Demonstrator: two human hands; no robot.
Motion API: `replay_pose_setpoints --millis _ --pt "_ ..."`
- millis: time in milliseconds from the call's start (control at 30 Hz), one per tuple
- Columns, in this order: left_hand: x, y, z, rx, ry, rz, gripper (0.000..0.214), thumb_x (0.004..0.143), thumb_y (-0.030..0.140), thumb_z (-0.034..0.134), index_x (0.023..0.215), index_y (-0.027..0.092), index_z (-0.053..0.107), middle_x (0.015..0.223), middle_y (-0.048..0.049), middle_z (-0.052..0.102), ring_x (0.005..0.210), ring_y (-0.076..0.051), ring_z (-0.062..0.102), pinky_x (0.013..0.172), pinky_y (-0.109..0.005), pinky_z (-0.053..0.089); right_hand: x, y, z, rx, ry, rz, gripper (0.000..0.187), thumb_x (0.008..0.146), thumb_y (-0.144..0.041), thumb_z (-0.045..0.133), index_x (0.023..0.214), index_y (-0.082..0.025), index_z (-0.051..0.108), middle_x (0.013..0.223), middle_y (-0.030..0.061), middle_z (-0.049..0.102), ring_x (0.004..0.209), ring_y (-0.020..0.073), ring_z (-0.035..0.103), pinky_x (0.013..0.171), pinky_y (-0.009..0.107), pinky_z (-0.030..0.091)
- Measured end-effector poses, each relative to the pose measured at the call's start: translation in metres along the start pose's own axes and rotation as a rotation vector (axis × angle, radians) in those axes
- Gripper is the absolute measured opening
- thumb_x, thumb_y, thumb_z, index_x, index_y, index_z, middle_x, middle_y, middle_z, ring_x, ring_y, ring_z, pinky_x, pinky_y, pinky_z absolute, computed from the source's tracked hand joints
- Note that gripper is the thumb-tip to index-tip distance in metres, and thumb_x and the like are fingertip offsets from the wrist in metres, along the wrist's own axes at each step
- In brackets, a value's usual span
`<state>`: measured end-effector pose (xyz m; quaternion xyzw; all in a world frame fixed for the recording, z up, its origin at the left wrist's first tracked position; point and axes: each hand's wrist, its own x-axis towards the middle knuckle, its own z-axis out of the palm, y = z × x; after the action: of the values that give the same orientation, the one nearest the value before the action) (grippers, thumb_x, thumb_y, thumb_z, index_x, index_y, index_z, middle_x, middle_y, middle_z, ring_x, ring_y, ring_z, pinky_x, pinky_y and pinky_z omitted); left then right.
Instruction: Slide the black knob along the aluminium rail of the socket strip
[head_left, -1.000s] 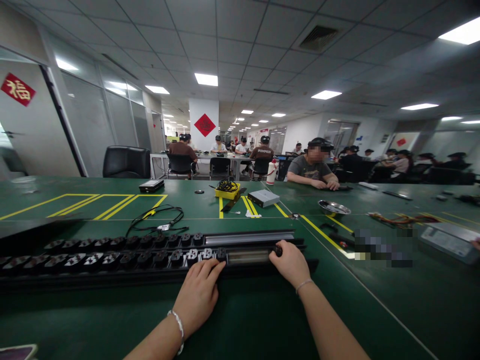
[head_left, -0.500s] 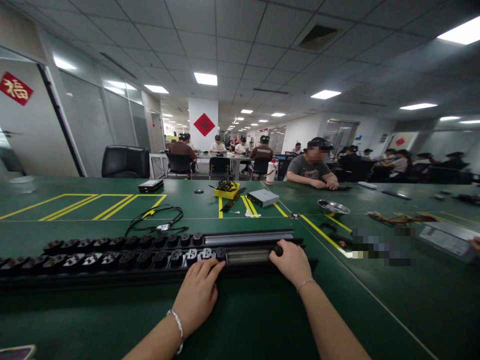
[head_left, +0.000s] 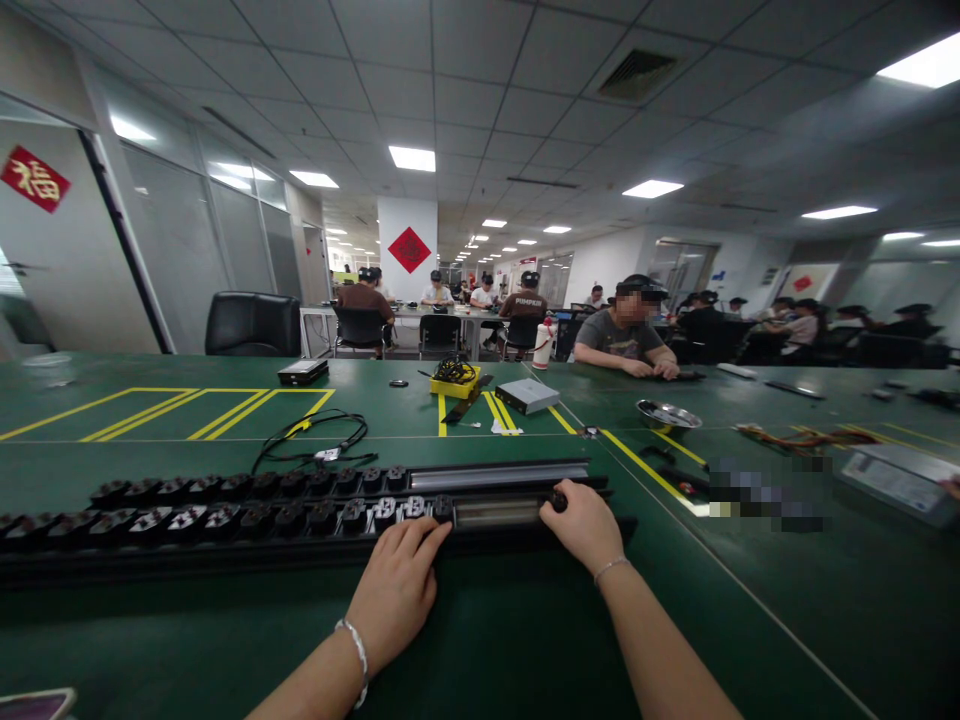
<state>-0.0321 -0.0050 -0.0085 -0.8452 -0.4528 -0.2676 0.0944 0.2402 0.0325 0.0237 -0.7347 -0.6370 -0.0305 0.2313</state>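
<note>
Just right of the frame's centre, the right hand (head_left: 589, 530) pinches a small dark piece (head_left: 556, 500) between thumb and fingers, at the right end of the near rail (head_left: 499, 516). The left hand (head_left: 397, 585), at lower centre, lies over that rail's near edge with its fingers close together, the thumb side beside the last of the dark blocks (head_left: 247, 520); whether it grips or only rests, I cannot tell. The bare channel shows between the hands. To work well here, I would let the left hand brace rail and blocks, and hold the dark piece level and square to the channel, with an easy pinch, so that nothing twists or binds. The far rail (head_left: 499, 478) runs just behind, so the right knuckles should clear it. Beyond, left of centre, a black cable (head_left: 327, 454) lies on the green table (head_left: 510, 640); a yellow tray (head_left: 454, 386) sits above centre, and a metal bowl (head_left: 669, 415) to the right.
</note>
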Motion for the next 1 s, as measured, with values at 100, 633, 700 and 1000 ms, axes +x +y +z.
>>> replay_pose_setpoints --millis 100,633,700,1000 --pt "-0.0007 -0.0005 0.0002 -0.005 -0.007 -0.002 0.053 0.074 0.007 0.040 0.123 0.025 0.042 0.116 -0.0044 0.050 0.105 -0.020 0.045 0.093 -0.040 0.038 0.0001 0.0003 0.0003 0.007 0.006 0.001 0.019 0.071 -0.033 0.049 0.080 -0.018 0.058 0.081 0.0059 0.060 0.080 0.0175 0.053 0.070 0.026 0.035" --pt "0.0007 0.0012 -0.0013 0.001 -0.008 0.001 0.054 0.072 0.006 0.041 0.122 0.024 0.043 0.115 -0.0043 0.050 0.105 -0.020 0.045 0.094 -0.040 0.037 0.0015 0.0035 0.0032 -0.037 0.049 -0.027 0.014 0.070 -0.032 0.049 0.071 -0.019 0.055 0.075 0.0046 0.059 0.078 0.0171 0.053 0.072 0.026 0.032" --pt "0.0005 0.0011 -0.0013 0.003 -0.004 0.004 0.054 0.072 0.006 0.041 0.122 0.025 0.043 0.115 -0.0041 0.050 0.105 -0.020 0.045 0.094 -0.040 0.038 0.0006 0.0040 0.0020 -0.064 0.051 -0.036 0.015 0.070 -0.033 0.049 0.064 -0.020 0.051 0.073 0.0034 0.058 0.077 0.0173 0.052 0.072 0.027 0.031" --pt "-0.0005 -0.0006 0.0011 0.021 0.002 0.005 0.052 0.073 0.007 0.042 0.122 0.024 0.043 0.116 -0.0039 0.050 0.105 -0.020 0.045 0.094 -0.039 0.038 0.0000 0.0042 -0.0001 -0.072 0.053 -0.028 0.018 0.070 -0.035 0.049 0.060 -0.020 0.048 0.069 0.0019 0.056 0.074 0.0160 0.050 0.071 0.027 0.030"
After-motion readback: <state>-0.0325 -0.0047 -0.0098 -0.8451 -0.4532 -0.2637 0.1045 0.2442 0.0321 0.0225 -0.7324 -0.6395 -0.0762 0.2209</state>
